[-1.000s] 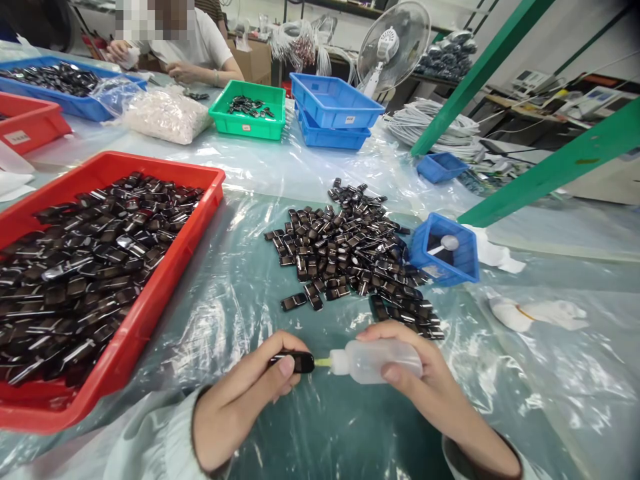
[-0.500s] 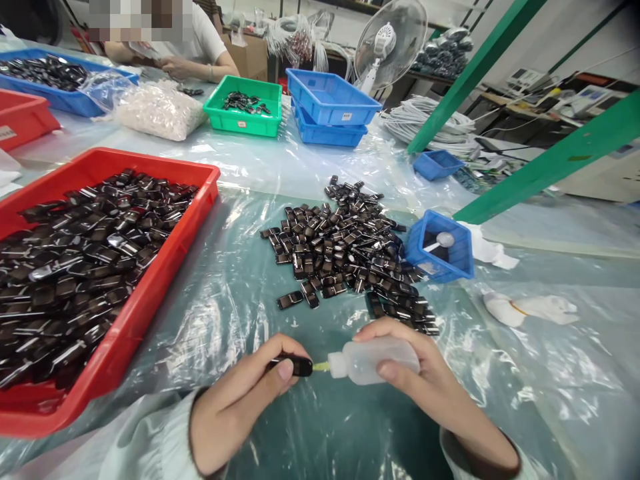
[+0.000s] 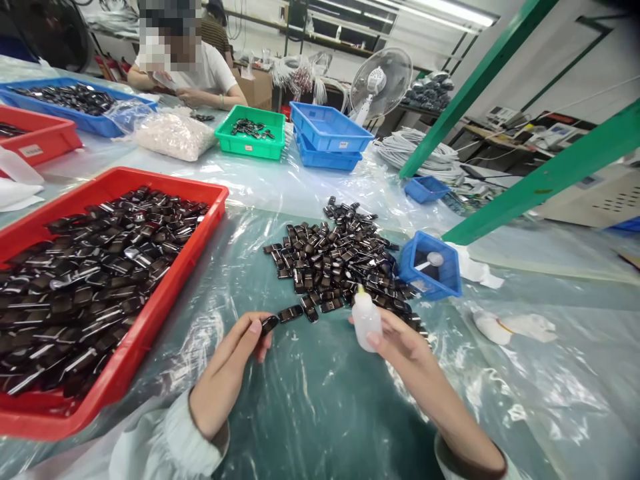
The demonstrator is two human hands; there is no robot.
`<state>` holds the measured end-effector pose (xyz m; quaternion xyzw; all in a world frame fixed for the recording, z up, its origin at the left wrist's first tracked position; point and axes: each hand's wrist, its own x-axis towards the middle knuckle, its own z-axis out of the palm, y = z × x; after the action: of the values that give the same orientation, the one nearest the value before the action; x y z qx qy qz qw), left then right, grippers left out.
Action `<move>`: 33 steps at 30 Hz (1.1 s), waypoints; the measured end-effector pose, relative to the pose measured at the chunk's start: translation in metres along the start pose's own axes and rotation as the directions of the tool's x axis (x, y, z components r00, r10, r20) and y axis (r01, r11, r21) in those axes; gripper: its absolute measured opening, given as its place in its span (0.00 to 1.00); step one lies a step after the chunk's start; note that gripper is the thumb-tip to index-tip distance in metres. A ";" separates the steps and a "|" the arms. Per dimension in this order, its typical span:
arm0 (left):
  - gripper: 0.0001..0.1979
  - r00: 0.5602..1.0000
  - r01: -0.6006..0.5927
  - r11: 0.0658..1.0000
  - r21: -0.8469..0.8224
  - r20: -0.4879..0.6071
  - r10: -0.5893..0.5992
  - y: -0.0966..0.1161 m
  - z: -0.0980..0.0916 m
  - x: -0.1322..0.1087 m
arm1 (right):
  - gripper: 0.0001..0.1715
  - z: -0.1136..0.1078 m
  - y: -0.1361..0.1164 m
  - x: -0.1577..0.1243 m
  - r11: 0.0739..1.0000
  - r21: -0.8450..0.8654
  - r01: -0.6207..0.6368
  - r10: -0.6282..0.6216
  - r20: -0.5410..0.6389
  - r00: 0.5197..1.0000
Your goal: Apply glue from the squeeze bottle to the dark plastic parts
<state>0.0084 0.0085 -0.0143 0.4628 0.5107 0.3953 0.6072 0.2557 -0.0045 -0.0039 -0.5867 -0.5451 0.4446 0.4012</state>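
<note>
Head view: left hand (image 3: 235, 353) pinches a slanted black piece (image 3: 269, 325), right hand (image 3: 403, 340) closes round a nearly upright bottle (image 3: 365, 321), nozzle (image 3: 361, 291) up.

Held: 1 white bottle (image 3: 367, 323), nozzle (image 3: 361, 291) up; 1 black piece (image 3: 270, 325).

The bottle (image 3: 367, 325), level before with its tip (image 3: 361, 290) at the black piece (image 3: 269, 325), is now nearly upright in the right hand (image 3: 403, 340), tip well apart from the piece. The left hand (image 3: 239, 345) has moved the piece left and farther away, just beside a loose piece (image 3: 291, 313).
</note>
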 end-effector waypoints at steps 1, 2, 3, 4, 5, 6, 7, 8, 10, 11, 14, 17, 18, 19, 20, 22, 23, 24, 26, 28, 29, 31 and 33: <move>0.15 1.000 -0.004 1.000 -0.021 -0.007 0.004 -0.001 0.000 0.000 | 0.19 0.003 0.003 0.001 0.999 -0.026 0.027 -0.027 -0.010 1.000; 0.15 1.000 -0.008 0.999 -0.045 -0.010 0.007 -0.003 0.000 0.000 | 0.18 0.006 0.005 0.003 0.997 -0.057 0.053 -0.054 -0.021 0.998; 0.16 1.000 -0.011 0.998 -0.068 -0.010 0.011 -0.004 0.000 0.000 | 0.17 0.008 0.008 0.004 0.993 -0.090 0.073 -0.075 -0.026 0.997; 0.17 1.000 -0.014 0.996 -0.084 -0.008 0.013 -0.006 -0.001 0.000 | 0.16 0.011 0.009 0.004 0.989 -0.120 0.089 -0.093 -0.030 0.995; 0.18 1.000 -0.016 0.995 -0.096 0.000 0.016 -0.008 -0.001 0.001 | 0.16 0.013 0.011 0.004 0.983 -0.151 0.102 -0.109 -0.039 0.993; 0.19 1.000 -0.018 0.994 -0.104 0.008 0.019 -0.009 -0.001 0.001 | 0.18 0.014 0.012 0.003 0.976 -0.185 0.116 -0.130 -0.069 0.989; 0.19 1.000 -0.022 0.994 -0.110 0.013 0.024 -0.009 -0.001 0.002 | 0.20 0.015 0.012 0.001 0.965 -0.228 0.131 -0.163 -0.129 0.978; 0.20 0.999 -0.028 0.993 -0.113 0.014 0.030 -0.009 -0.002 0.003 | 0.21 0.016 0.012 -0.003 0.947 -0.282 0.155 -0.220 -0.213 0.952; 0.22 0.999 -0.030 0.994 -0.105 0.027 0.033 -0.006 -0.002 0.003 | 0.18 0.018 0.010 -0.011 0.883 -0.394 0.257 -0.396 -0.328 0.858; 0.23 0.999 -0.028 0.995 -0.094 0.035 0.031 -0.004 -0.002 0.003 | 0.14 0.021 0.008 -0.016 0.842 -0.433 0.323 -0.480 -0.324 0.815; 0.23 0.999 -0.011 0.999 -0.045 0.051 0.013 0.002 -0.001 0.000 | 0.14 0.036 0.003 -0.024 0.719 -0.430 0.547 -0.618 -0.034 0.785; 0.20 0.998 -0.037 0.999 0.028 0.060 0.035 0.005 0.001 -0.004 | 0.15 0.059 -0.001 -0.016 0.662 -0.482 0.575 -0.528 0.245 0.813; 0.19 0.996 -0.056 0.997 0.055 0.075 0.052 0.006 0.001 -0.005 | 0.14 0.066 -0.001 -0.011 0.662 -0.513 0.547 -0.477 0.274 0.835; 0.19 0.993 -0.081 0.994 0.078 0.093 0.074 0.007 0.001 -0.006 | 0.12 0.071 0.000 -0.006 0.667 -0.523 0.530 -0.454 0.279 0.846; 0.18 0.989 -0.106 0.990 0.093 0.113 0.095 0.007 0.001 -0.007 | 0.12 0.076 0.000 0.000 0.677 -0.524 0.517 -0.437 0.280 0.855; 0.17 0.982 -0.140 0.984 0.106 0.142 0.124 0.007 0.001 -0.008 | 0.12 0.080 0.001 0.007 0.705 -0.503 0.501 -0.424 0.267 0.865; 0.17 0.979 -0.150 0.983 0.106 0.154 0.133 0.007 0.001 -0.008 | 0.12 0.080 0.000 0.008 0.723 -0.485 0.492 -0.420 0.258 0.870; 0.17 0.977 -0.156 0.982 0.104 0.164 0.138 0.007 0.001 -0.008 | 0.12 0.080 -0.002 0.008 0.744 -0.461 0.484 -0.416 0.247 0.875; 0.18 0.973 -0.169 0.981 0.096 0.178 0.150 0.006 0.001 -0.009 | 0.10 0.076 -0.009 0.006 0.793 -0.396 0.463 -0.406 0.223 0.886; 0.18 0.966 -0.181 0.979 0.092 0.201 0.160 0.005 0.002 -0.010 | 0.07 0.071 -0.018 0.002 0.840 -0.325 0.434 -0.389 0.196 0.900; 0.17 0.963 -0.185 0.978 0.094 0.215 0.162 0.005 0.002 -0.010 | 0.06 0.069 -0.023 0.000 0.880 -0.256 0.400 -0.361 0.186 0.914; 0.16 0.956 -0.191 0.976 0.104 0.243 0.162 0.005 0.002 -0.011 | 0.04 0.065 -0.031 -0.003 0.961 -0.041 0.275 -0.262 0.196 0.945; 0.16 0.950 -0.196 0.973 0.122 0.269 0.157 0.006 0.003 -0.012 | 0.05 0.063 -0.035 -0.003 0.976 0.190 0.103 -0.150 0.252 0.956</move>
<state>0.0094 -0.0022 -0.0056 0.5977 0.4116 0.3458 0.5948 0.1850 -0.0058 0.0121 -0.4483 -0.5894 0.5383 0.4022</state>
